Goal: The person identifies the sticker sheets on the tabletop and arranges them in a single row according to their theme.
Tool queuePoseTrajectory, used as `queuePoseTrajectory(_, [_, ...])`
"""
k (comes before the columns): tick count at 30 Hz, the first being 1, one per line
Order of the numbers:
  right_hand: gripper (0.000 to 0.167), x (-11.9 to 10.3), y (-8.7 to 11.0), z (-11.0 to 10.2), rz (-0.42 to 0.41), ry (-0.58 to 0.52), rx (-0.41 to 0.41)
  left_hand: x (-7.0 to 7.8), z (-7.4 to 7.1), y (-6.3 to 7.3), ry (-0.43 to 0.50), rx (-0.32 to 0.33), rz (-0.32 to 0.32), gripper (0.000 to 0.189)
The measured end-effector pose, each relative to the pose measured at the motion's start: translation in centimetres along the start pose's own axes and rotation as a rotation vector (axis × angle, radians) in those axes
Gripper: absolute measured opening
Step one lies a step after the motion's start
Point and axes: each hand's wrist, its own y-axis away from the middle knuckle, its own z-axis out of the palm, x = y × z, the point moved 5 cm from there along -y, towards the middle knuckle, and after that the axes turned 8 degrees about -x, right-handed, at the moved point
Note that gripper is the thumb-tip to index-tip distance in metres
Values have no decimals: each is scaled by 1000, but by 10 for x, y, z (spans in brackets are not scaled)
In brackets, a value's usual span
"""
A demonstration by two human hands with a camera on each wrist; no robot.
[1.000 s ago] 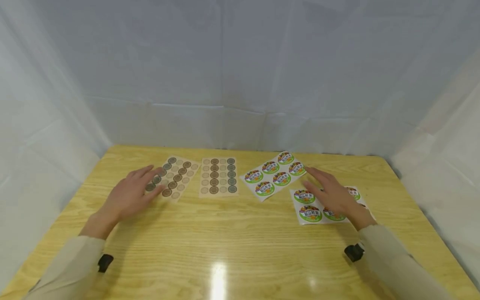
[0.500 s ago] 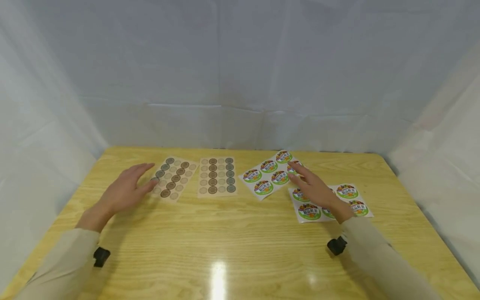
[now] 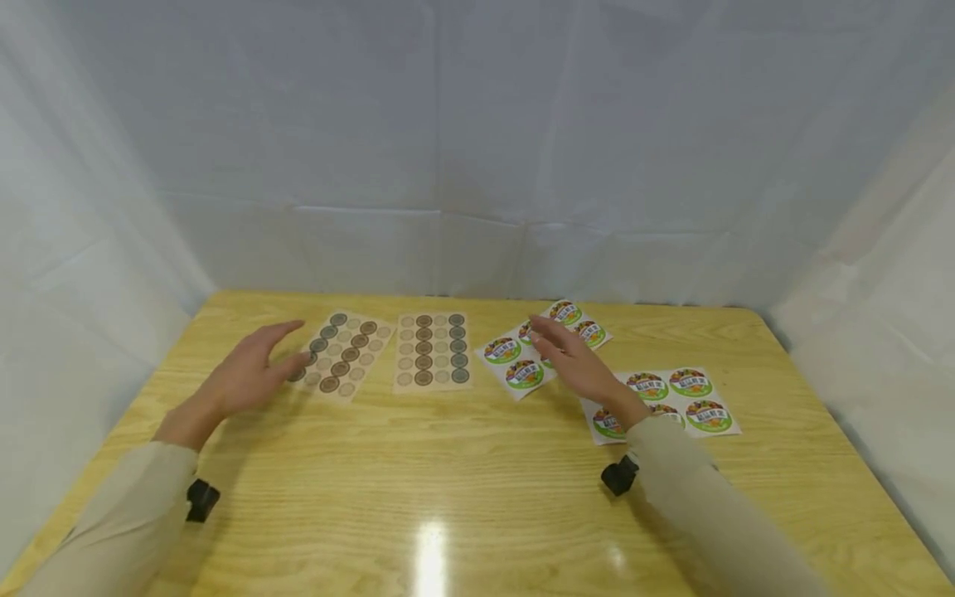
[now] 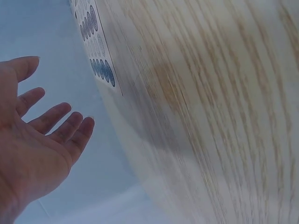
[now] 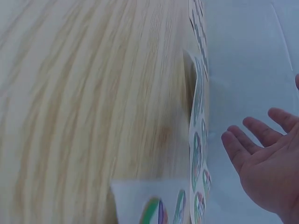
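My left hand hovers with relaxed, spread fingers at the left edge of a tilted beige sheet of small round stickers. Nothing is in it; the left wrist view shows the bare palm. My right hand, its fingers loosely extended, is held over a slanted white sheet of oval fruit-picture stickers and hides part of it. In the right wrist view that hand holds nothing. The right forearm partly covers a second white sticker sheet. Between the hands lies another beige sticker sheet, set straight.
All the sheets lie on a yellow wood-grain table. A pale cloth hangs behind the table's back edge and on both sides. Each wrist carries a small black device, such as the one on the right wrist.
My right hand has moved left, from beside the right-hand sheets to over the slanted white one. The left hand has drawn back slightly left from its beige sheet. The sheets stay in place.
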Motion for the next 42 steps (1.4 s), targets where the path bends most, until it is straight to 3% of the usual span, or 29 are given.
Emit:
queuePoseTrajectory(7, [60, -7, -20, 18, -4, -77, -15, -7, 1, -4, 88, -22, -37, 65])
queuePoseTrajectory(14, [60, -15, -43, 41, -2, -191, -49, -13, 1, -12, 111, -1, -52, 64])
queuePoseTrajectory(20, [57, -26, -62, 66, -3, -314, -71, -19, 5, -12, 127, -24, -57, 64])
queuePoseTrajectory(27, [57, -40, -86, 83, 26, -360, -6, -21, 0, -17, 95, -10, -79, 60])
queuePoseTrajectory(33, [56, -51, -104, 103, 45, -384, -20, -24, 1, -28, 56, -11, -107, 61])
queuePoseTrajectory(42, [64, -75, -125, 138, 115, -425, 5, -23, 8, -50, 80, -38, -116, 62])
